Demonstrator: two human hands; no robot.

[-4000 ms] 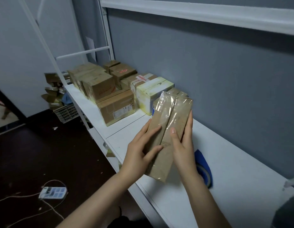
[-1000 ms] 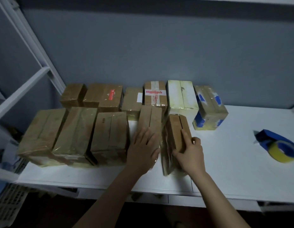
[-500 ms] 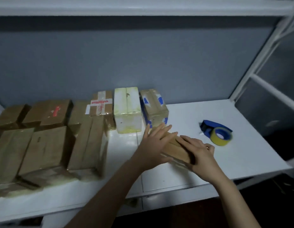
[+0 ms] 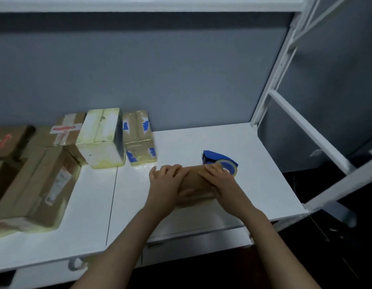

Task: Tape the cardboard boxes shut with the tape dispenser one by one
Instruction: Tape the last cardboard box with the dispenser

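A small brown cardboard box point(image 4: 196, 181) lies lengthwise on the white table point(image 4: 254, 163), near the front right. My left hand point(image 4: 166, 185) grips its left end, fingers curled over the top and thumb on the near side. My right hand point(image 4: 221, 184) grips its right end the same way. The blue tape dispenser point(image 4: 219, 159) with a yellowish roll stands on the table just behind my right hand, partly hidden by my fingers.
Taped boxes line the back left: a pale yellow-white box point(image 4: 101, 138), a box with blue marks point(image 4: 139, 140), one with red-and-white tape point(image 4: 66, 130). Larger brown boxes point(image 4: 35, 184) sit at the left. A white shelf frame point(image 4: 285, 80) rises at the right.
Both hands have carried the small box rightward, away from the row of boxes, and laid it flat just in front of the tape dispenser. The view has swung right.
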